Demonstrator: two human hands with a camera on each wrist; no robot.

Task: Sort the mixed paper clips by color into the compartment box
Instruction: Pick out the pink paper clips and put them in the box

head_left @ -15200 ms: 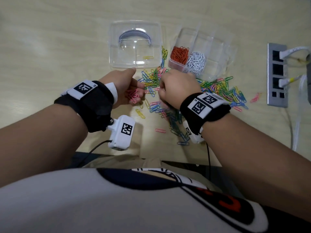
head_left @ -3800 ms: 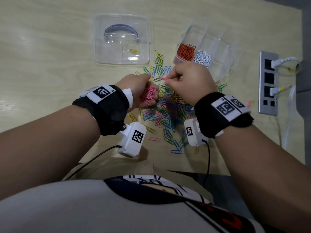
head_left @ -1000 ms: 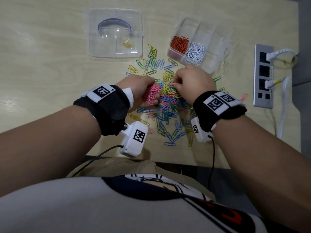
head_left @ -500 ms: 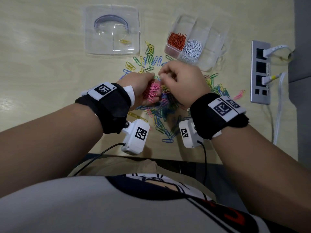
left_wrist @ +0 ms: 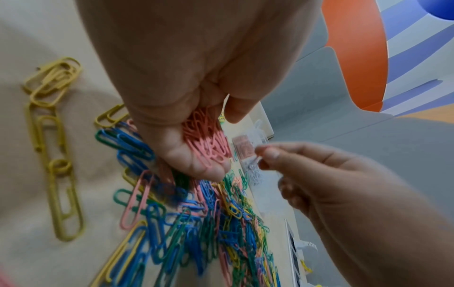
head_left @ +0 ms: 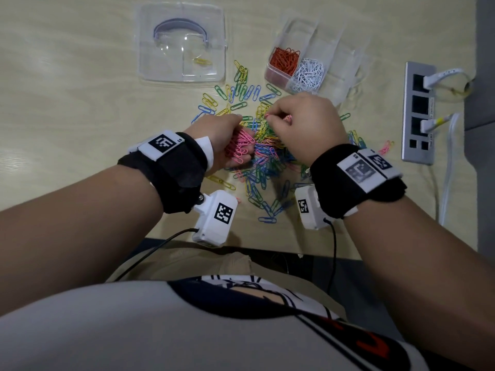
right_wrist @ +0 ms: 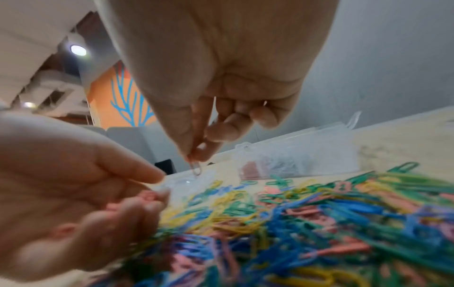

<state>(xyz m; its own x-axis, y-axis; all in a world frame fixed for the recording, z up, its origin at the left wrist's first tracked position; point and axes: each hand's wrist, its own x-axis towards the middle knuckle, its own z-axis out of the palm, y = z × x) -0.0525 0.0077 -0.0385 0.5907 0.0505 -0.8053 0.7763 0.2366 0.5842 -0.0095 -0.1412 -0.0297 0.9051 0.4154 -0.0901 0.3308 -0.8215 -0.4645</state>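
Right hand (head_left: 308,121) lifted off the mixed coloured paper clip pile (head_left: 265,159) at frame centre, now pinching one pink clip (right_wrist: 195,168). Left hand (head_left: 222,140) stays cupped around a pink clip bundle (head_left: 239,144). Clear plastic compartment box (head_left: 337,68), upper right, holds orange and white only; pink batch likely near deposit.

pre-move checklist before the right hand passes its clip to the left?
1. Right hand pinches one small clip: ok.
2. That clip's colour is pink: cannot tell, blurred.
3. Left hand cups the bunch of pink paper clips: ok.
4. Left hand within reach of the right: ok.
5. Clear plastic compartment box has bare compartments: ok; orange clips and white clips fill two.
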